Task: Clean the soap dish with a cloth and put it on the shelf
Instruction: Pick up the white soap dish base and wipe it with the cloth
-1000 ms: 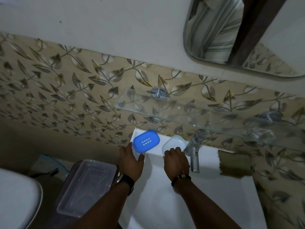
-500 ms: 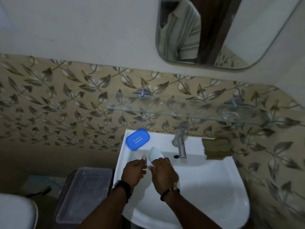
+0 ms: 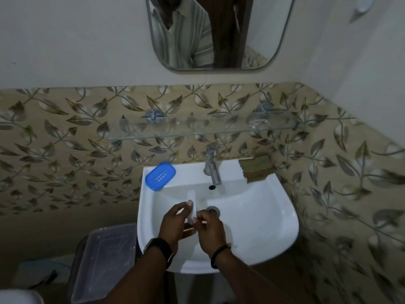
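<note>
The soap dish is in two parts. Its blue slotted part (image 3: 160,176) lies on the back left corner of the white sink (image 3: 276,218). I hold its white part (image 3: 191,199) on edge over the basin. My left hand (image 3: 175,222) grips its left side and my right hand (image 3: 210,229) pinches its near end. A brownish cloth (image 3: 256,168) lies on the sink's back right corner, apart from both hands. The glass shelf (image 3: 197,131) hangs on the leaf-patterned wall above the tap, with nothing on it.
A chrome tap (image 3: 211,165) stands at the back middle of the sink, with the drain (image 3: 212,209) just beyond my right hand. A clear plastic box (image 3: 103,260) sits left of the sink. A mirror (image 3: 252,34) hangs above the shelf. A white toilet edge (image 3: 17,297) shows bottom left.
My right hand lifted the white part from beside the tap and brought it down over the basin. My left hand left the blue part and joined it. The view pulled back.
</note>
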Motion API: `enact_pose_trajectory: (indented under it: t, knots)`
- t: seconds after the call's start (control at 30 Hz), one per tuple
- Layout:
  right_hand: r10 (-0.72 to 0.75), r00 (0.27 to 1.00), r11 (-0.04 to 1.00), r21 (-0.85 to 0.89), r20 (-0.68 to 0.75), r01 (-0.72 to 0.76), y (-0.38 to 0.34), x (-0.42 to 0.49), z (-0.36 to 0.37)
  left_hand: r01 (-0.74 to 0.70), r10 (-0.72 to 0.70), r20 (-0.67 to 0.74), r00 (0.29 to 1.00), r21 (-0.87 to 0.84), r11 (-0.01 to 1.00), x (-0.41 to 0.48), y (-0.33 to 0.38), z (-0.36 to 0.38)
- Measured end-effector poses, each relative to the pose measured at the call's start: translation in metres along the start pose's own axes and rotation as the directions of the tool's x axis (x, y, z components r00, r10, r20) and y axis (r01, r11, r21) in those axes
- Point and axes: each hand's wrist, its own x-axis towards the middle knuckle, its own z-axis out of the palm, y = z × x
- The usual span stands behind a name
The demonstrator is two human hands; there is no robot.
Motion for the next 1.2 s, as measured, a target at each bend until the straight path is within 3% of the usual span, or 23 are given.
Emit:
enact_pose_trajectory:
  t: [0.17, 0.33, 0.4, 0.5, 0.57, 0.63, 0.7, 0.73, 0.8, 0.87, 1.0, 1.07, 1.13, 1.2]
  knots:
    - [-0.069, 0.997, 0.993, 0.101, 0.037, 0.065, 0.008, -0.001, -0.011, 0.009, -0.009, -0.010, 1.000, 0.042, 0.999, 0.002, 0.010, 0.012]
    - [-0.193, 0.974, 0.981, 0.039, 0.118, 0.190, 0.027, 0.012, -0.034, -0.088, 0.109, -0.128, 0.986, 0.157, 0.984, 0.013, 0.012, 0.028]
    - [-0.209, 0.971, 0.976, -0.033, 0.121, 0.214, 0.038, 0.025, -0.054, -0.081, 0.093, -0.155, 0.984, 0.086, 0.993, 0.016, 0.008, 0.031]
    - [-0.194, 0.980, 0.946, -0.257, 0.047, 0.199, 0.058, 0.064, -0.096, 0.026, -0.055, -0.151, 0.987, -0.186, 0.982, 0.020, 0.002, 0.028]
    - [-0.189, 0.982, 0.884, -0.434, 0.002, 0.171, 0.063, 0.101, -0.129, 0.125, -0.168, -0.096, 0.981, -0.349, 0.929, 0.021, 0.000, 0.025]
    - [-0.212, 0.977, 0.786, -0.592, 0.015, 0.179, 0.062, 0.141, -0.163, 0.171, -0.213, -0.064, 0.975, -0.395, 0.903, 0.023, 0.000, 0.025]
    - [-0.255, 0.963, 0.609, -0.760, 0.085, 0.228, 0.061, 0.181, -0.190, 0.167, -0.204, -0.055, 0.977, -0.396, 0.903, 0.023, 0.001, 0.024]
    - [-0.208, 0.971, 0.528, -0.823, 0.113, 0.209, 0.062, 0.196, -0.201, 0.155, -0.193, -0.057, 0.979, -0.400, 0.903, 0.023, 0.003, 0.024]
    - [-0.016, 0.992, 0.434, -0.893, 0.123, 0.118, 0.069, 0.219, -0.217, 0.120, -0.161, -0.064, 0.985, -0.417, 0.901, 0.025, 0.006, 0.024]
    - [0.070, 0.987, 0.362, -0.926, 0.146, 0.112, 0.082, 0.227, -0.223, 0.099, -0.138, -0.060, 0.989, -0.432, 0.896, 0.027, 0.009, 0.025]
    - [-0.091, 0.989, 0.268, -0.954, 0.113, 0.134, 0.095, 0.222, -0.216, 0.042, -0.083, -0.093, 0.992, -0.378, 0.925, 0.028, 0.013, 0.033]
    - [-0.136, 0.988, 0.337, -0.934, 0.077, 0.119, 0.099, 0.220, -0.211, -0.007, -0.041, -0.154, 0.987, -0.300, 0.954, 0.027, 0.014, 0.036]
    - [-0.068, 0.997, 0.639, -0.769, -0.044, 0.010, 0.096, 0.216, -0.207, -0.051, 0.001, -0.200, 0.980, -0.244, 0.969, 0.026, 0.015, 0.038]
    - [0.094, 0.983, 0.928, -0.343, -0.160, -0.144, 0.077, 0.208, -0.203, -0.088, 0.042, -0.235, 0.971, -0.189, 0.978, 0.024, 0.020, 0.040]
